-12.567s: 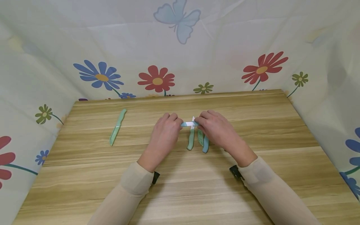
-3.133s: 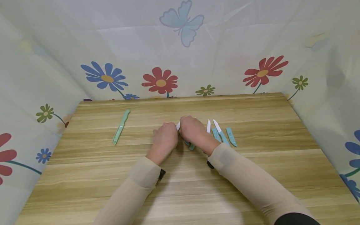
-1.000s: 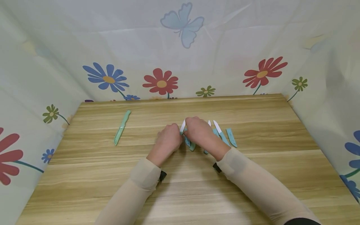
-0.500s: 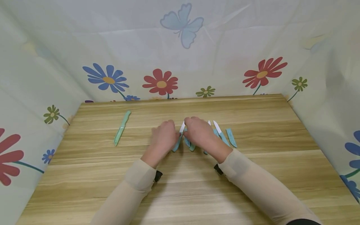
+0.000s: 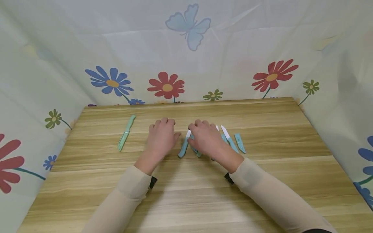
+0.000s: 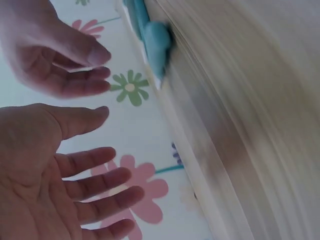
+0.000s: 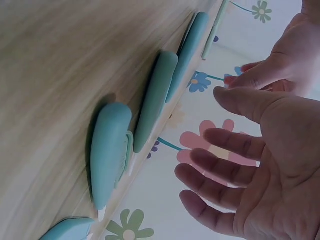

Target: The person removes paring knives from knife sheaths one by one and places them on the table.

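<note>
My left hand (image 5: pixel 161 137) hovers over the table with spread fingers, left of a blue-handled paring knife (image 5: pixel 183 148). That knife lies on the wood, its white blade pointing away and partly behind my right hand (image 5: pixel 207 137). The right hand has loosely bent fingers and an empty palm in the right wrist view. Beneath it a blue blade sheath (image 5: pixel 194 149) and a green handle end (image 5: pixel 199 154) peek out. To its right lie another blue-handled knife (image 5: pixel 231 143) with a bare white blade and a blue sheath (image 5: pixel 240 143); a further sheath and blade tip are mostly hidden.
A green sheathed knife (image 5: pixel 126 133) lies apart at the left of the wooden table (image 5: pixel 186 200). A flower-printed cloth (image 5: pixel 233 42) closes off the back and both sides.
Since half a second ago, my left hand has let go of the blue knife and drawn left, fingers spreading. Over the longer span, knives and sheaths were separated and laid out in the middle.
</note>
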`<state>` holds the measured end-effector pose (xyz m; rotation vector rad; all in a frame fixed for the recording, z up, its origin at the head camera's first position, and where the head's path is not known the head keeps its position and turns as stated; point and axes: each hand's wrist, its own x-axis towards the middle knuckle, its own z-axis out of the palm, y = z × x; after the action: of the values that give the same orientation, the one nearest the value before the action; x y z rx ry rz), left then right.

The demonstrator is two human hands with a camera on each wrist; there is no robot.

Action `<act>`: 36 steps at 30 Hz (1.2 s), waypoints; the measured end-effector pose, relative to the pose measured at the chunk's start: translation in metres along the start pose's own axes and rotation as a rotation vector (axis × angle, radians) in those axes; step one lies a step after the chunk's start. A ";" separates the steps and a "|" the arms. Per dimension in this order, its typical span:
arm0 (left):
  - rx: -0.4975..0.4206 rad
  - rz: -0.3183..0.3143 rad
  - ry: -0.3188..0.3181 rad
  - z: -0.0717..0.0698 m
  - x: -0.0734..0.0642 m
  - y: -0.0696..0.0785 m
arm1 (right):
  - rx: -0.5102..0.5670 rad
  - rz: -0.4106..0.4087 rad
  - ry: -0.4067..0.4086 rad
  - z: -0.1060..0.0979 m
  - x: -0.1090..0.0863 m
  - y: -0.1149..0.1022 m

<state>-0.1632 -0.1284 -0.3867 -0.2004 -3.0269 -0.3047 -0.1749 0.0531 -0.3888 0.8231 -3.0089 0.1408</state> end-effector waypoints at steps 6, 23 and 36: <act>0.026 0.036 0.053 -0.003 -0.002 -0.017 | 0.000 -0.028 0.001 0.003 -0.004 -0.002; 0.026 -0.021 0.049 -0.011 0.007 -0.075 | 0.032 -0.056 -0.009 0.005 -0.005 -0.017; 0.046 -0.123 -0.011 -0.017 0.023 -0.116 | 0.047 -0.111 -0.011 0.006 0.002 -0.036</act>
<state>-0.2010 -0.2418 -0.3900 -0.0117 -3.0597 -0.2433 -0.1582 0.0211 -0.3918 0.9950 -2.9716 0.2058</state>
